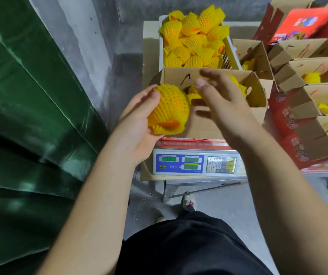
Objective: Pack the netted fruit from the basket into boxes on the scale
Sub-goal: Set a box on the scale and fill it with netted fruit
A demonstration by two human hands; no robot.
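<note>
My left hand (137, 124) grips a fruit in yellow foam netting (169, 110) just left of the open cardboard box (204, 124) that stands on the scale (195, 163). My right hand (224, 100) hovers over the box with its fingers spread and nothing in it. Netted fruit (238, 86) lies inside the box, partly hidden by that hand. Behind the box, the white basket (160, 56) is piled with several netted fruits (193, 40).
Several open boxes (317, 92) with netted fruit stand in rows to the right, a red printed box (301, 22) behind them. A green tarp (30, 116) fills the left side. The scale's stand and my shoe (189, 201) are on the concrete floor below.
</note>
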